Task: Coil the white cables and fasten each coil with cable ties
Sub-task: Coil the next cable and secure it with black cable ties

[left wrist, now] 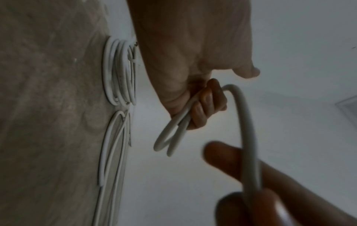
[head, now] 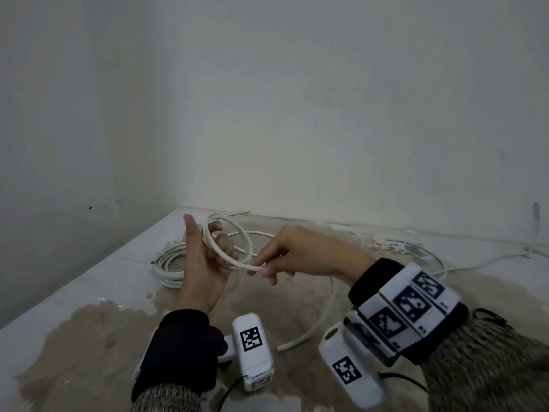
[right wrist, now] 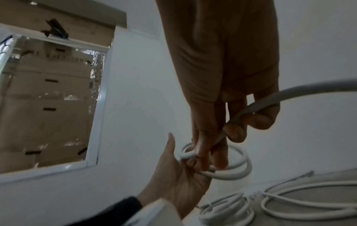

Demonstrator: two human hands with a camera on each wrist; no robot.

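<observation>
**Springy cable, held where the loops cross**

The left hand (head: 205, 263) gripped a small coil (head: 234, 245) above the counter (head: 74, 292); right hand (head: 285, 257) fingers (right wrist: 234, 132) pinched the trailing cable (head: 323, 310). It looked light, stiff and springy, best clamped at the loops' crossing.

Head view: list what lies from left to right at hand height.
finished cable coil on the table → left hand → loops it holds → right hand → loose cable at the far right.
</observation>
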